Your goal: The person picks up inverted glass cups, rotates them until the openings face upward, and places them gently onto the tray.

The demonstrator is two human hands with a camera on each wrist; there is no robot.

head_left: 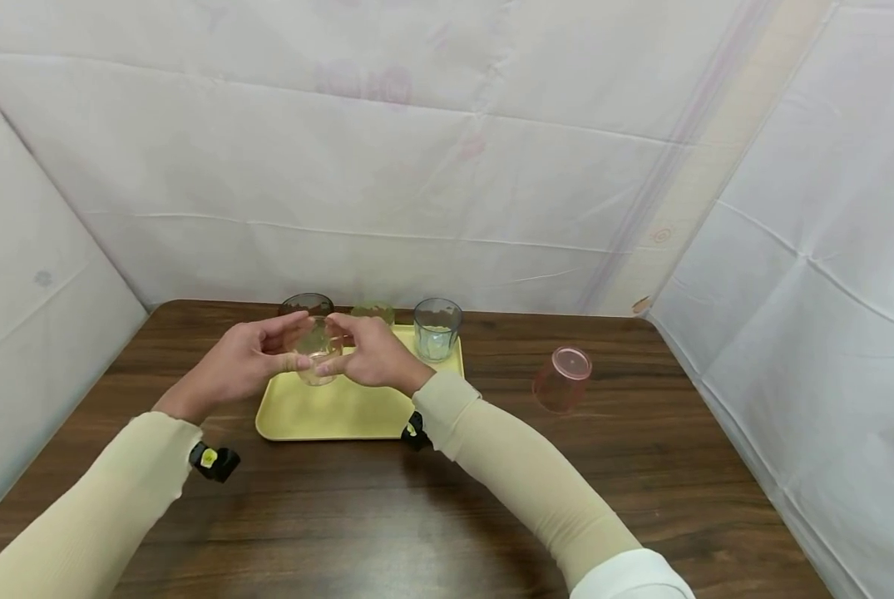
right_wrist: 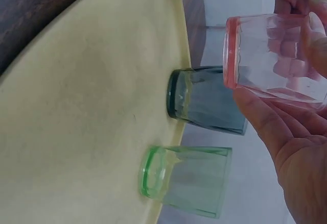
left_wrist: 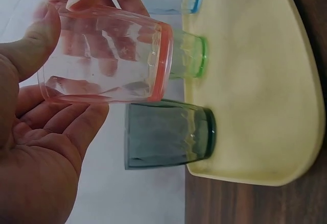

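I see both hands at frame centre holding the clear cup [head_left: 316, 353] above the tray [head_left: 327, 412]: left hand [head_left: 240, 362] and right hand [head_left: 372, 353] curl fingers round its walls. It looks light, stiff and smooth, likely slippery; grip the sidewalls.

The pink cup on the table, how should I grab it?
The pink cup seems to stand upside down on the table, right of the tray. Probably come from above or its open right side and wrap fingers round its wall; nothing crowds it.
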